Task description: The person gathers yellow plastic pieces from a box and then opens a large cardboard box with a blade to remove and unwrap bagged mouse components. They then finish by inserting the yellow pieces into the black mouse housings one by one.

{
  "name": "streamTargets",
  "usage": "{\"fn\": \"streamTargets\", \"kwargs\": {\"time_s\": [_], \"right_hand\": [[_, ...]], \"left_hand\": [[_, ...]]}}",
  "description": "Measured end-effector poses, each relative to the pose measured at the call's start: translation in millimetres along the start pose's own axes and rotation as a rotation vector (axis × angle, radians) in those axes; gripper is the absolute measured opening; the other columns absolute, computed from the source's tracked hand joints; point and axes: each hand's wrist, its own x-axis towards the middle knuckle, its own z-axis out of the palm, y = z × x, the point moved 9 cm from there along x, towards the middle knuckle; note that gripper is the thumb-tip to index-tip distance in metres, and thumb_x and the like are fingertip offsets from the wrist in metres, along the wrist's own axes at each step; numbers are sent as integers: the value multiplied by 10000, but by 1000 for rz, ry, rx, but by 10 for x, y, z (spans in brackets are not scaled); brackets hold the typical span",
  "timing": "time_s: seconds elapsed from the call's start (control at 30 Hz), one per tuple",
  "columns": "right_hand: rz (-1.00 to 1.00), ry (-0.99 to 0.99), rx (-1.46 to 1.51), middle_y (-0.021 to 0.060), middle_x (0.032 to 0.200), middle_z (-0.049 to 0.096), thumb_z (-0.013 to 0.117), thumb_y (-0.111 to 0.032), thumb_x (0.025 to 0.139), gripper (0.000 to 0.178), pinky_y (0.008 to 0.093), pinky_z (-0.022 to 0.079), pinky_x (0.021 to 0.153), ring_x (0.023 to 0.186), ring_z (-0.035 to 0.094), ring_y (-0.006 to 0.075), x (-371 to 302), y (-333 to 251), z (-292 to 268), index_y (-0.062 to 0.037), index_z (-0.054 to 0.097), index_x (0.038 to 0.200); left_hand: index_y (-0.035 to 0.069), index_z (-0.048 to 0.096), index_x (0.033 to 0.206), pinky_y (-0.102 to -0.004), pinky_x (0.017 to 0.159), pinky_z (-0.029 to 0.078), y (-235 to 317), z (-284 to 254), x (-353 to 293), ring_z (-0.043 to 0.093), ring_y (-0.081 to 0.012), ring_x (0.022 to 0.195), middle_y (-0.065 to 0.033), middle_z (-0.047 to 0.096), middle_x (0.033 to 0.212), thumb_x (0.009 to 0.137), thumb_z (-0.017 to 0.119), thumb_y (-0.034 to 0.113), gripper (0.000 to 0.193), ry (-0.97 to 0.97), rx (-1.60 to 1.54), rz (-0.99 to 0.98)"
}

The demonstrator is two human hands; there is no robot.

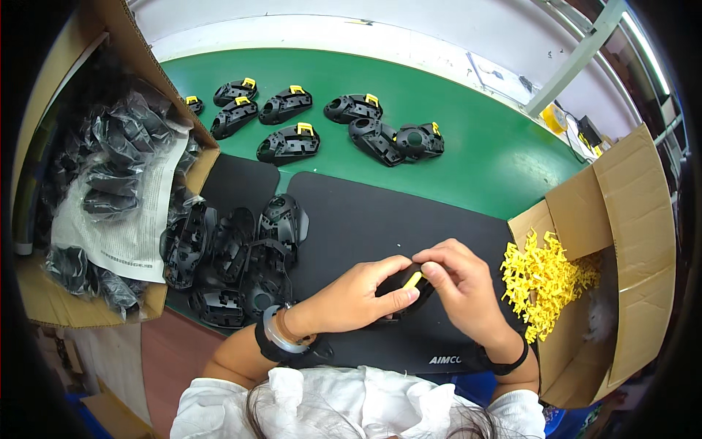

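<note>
Over the black mat (351,219), a black mouse shell (393,284) is held between both hands, mostly covered by the fingers. My left hand (358,291) is closed around its left side, thumb beside a yellow plastic clip (414,279) on the shell. My right hand (462,289) is closed on the far right side, with thumb and fingertips bent at the clip's end. How the clip sits in the shell is hidden by the fingers.
Several black shells with yellow clips (289,143) stand on the green table (468,161). Bare shells (234,245) pile up left of the mat. A carton (164,66) of bagged parts is at left; another carton (636,219) with loose yellow clips (545,285) is at right.
</note>
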Motion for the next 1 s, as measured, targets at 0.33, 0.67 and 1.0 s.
{"fn": "streamTargets", "kwargs": {"time_s": [0.33, 0.67, 1.0], "right_hand": [[205, -150, 140, 71, 922, 566, 446, -25, 912, 134, 257, 429, 773, 856, 531, 119, -63, 218, 263, 7, 540, 1001], [0, -11, 112, 82, 831, 560, 471, -9, 904, 109, 267, 464, 657, 745, 560, 152, 126, 86, 249, 21, 559, 961], [527, 377, 552, 52, 870, 609, 426, -169, 927, 189, 354, 506, 608, 731, 605, 161, 1479, 2056, -343, -65, 581, 962]], "left_hand": [[-31, 561, 935, -262, 612, 388, -337, 27, 61, 426, -73, 691, -8, 502, 735, 918, 510, 266, 302, 87, -98, -67], [-32, 548, 971, -299, 632, 400, -147, -200, 24, 453, -129, 681, -73, 538, 741, 936, 506, 303, 340, 243, 50, 88], [69, 428, 1320, -434, 1074, 241, 660, -462, -857, 322, -327, 1302, -149, 338, 1409, 786, 681, 372, 664, 504, 876, 277]]}}
